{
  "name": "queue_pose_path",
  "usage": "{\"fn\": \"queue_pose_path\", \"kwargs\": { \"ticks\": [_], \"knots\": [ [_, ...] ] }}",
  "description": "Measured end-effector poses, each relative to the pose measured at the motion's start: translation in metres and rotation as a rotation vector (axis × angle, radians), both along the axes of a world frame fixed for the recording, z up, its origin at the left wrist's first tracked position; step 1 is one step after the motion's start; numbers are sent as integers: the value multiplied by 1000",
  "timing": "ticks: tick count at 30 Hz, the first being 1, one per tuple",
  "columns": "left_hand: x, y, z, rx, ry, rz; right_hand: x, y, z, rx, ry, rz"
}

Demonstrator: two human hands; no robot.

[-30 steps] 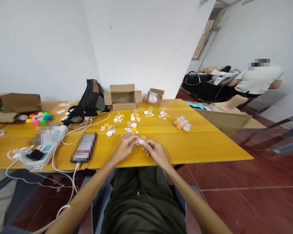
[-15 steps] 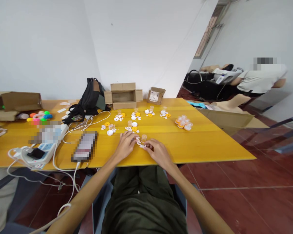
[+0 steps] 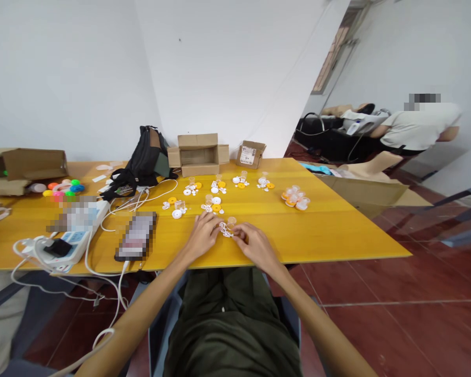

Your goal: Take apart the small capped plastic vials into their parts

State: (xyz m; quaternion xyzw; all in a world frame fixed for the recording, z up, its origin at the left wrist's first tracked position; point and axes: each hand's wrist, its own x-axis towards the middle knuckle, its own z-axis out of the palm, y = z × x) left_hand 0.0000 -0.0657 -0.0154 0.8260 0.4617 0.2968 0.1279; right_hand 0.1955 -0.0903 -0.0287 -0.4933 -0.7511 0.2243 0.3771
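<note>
My left hand point(image 3: 202, 234) and my right hand point(image 3: 254, 243) rest on the near edge of the yellow table point(image 3: 337, 230), fingertips almost meeting. Between them lie a few small white perforated discs point(image 3: 226, 230), which both hands pinch at. A small clear cup point(image 3: 231, 222) stands just behind the discs. Beyond my hands, groups of white and orange discs with clear cups point(image 3: 214, 201) are laid out in rows across the table.
A phone point(image 3: 136, 235) lies left of my hands, with a power strip point(image 3: 68, 243) and white cables. Farther back stand a black bag point(image 3: 143, 159), open cardboard boxes point(image 3: 198, 153) and coloured caps point(image 3: 63, 189). A pile of finished orange pieces point(image 3: 294, 199) sits right. Another person point(image 3: 416, 128) bends over at the far right.
My hands have stayed in place while the fingers shifted slightly on the white discs, which dropped from held between my fingertips to the table surface. The view rose a little.
</note>
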Motion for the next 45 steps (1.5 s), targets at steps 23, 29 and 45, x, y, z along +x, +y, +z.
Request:
{"fn": "queue_pose_path", "kwargs": {
  "ticks": [23, 29, 45],
  "knots": [
    [1, -4, 4, -29, -40, 6, -4, 2, -4, 179, -255, 55],
    [-2, -1, 2, 1, -174, 77, -9, 11, 0, 232, -359, 103],
    [-2, 1, 0, 78, -223, 117, -14, 17, 8, 418, -446, 157]
  ]
}}
